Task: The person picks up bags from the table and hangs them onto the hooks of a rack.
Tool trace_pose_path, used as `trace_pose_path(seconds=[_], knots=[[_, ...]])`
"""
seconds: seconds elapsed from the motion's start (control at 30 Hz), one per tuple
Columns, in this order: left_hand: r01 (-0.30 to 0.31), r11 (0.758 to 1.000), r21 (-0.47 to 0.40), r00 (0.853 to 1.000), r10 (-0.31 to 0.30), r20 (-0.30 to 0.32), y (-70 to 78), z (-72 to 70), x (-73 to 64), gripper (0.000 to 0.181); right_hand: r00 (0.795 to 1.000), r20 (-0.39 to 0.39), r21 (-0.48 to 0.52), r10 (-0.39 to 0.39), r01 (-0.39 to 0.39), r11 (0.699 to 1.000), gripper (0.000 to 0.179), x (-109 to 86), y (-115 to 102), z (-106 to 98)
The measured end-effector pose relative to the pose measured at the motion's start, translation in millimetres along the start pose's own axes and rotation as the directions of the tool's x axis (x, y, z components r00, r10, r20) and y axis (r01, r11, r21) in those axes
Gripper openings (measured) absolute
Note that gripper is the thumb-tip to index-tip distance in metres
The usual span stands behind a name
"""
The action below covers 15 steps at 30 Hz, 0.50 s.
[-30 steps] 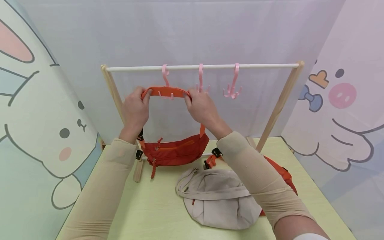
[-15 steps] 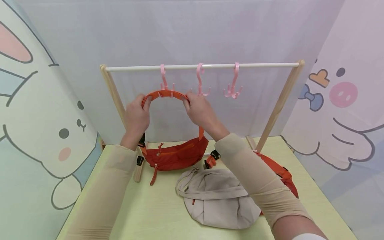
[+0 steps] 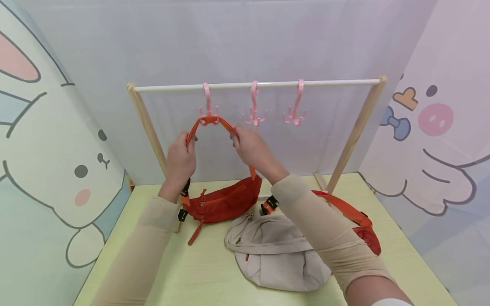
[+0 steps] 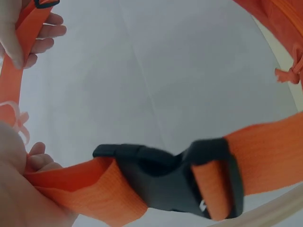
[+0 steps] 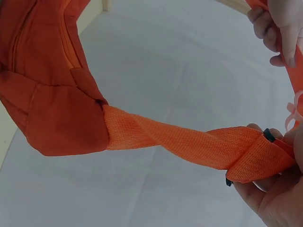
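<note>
A red waist bag [image 3: 229, 202] hangs by its orange strap [image 3: 193, 129] under the leftmost pink hook [image 3: 208, 100]. The strap peaks at that hook, with prongs showing in front of it. My left hand [image 3: 181, 159] pinches the strap's left side; my right hand [image 3: 252, 146] grips its right side, thumb and fingers around the webbing. In the left wrist view a black buckle [image 4: 165, 175] joins the strap below my left hand. The right wrist view has the strap twisted between the bag body [image 5: 71, 118] and my right hand.
A white rail [image 3: 321, 83] on wooden posts carries two more pink hooks, the middle one [image 3: 254, 106] and the right one [image 3: 296, 106]. On the table [image 3: 199, 272] lie a beige bag [image 3: 279, 263] and another red bag [image 3: 367, 240], partly behind my right sleeve.
Both hands have moved down along the strap and slightly closer together. The strap has gone from a flat span to a peak at the left hook, and the bag has sunk lower.
</note>
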<state>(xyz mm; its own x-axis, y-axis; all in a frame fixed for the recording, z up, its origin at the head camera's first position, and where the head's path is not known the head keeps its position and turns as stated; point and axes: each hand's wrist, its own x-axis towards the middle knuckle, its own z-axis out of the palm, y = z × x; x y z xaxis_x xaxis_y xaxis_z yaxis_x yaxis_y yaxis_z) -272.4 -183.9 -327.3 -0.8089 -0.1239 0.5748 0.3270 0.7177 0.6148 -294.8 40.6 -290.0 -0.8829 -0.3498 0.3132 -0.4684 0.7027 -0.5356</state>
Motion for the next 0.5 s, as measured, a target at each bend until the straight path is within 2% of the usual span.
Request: trace_pose_path(seconds=[0.3, 0.5], knots=[[0.013, 0.999, -0.047, 0.998, -0.015, -0.054, -10.9, 6.6, -14.0, 0.031, 0.999, 0.039, -0.015, -0.002, 0.003, 1.000, 0.022, -2.1, 14, 19], [0.043, 0.997, -0.066, 0.998, -0.046, -0.045, -15.5, 9.7, -24.3, 0.032, 0.999, 0.038, -0.038, 0.000, 0.001, 0.999, 0.024, -1.3, 25, 30]])
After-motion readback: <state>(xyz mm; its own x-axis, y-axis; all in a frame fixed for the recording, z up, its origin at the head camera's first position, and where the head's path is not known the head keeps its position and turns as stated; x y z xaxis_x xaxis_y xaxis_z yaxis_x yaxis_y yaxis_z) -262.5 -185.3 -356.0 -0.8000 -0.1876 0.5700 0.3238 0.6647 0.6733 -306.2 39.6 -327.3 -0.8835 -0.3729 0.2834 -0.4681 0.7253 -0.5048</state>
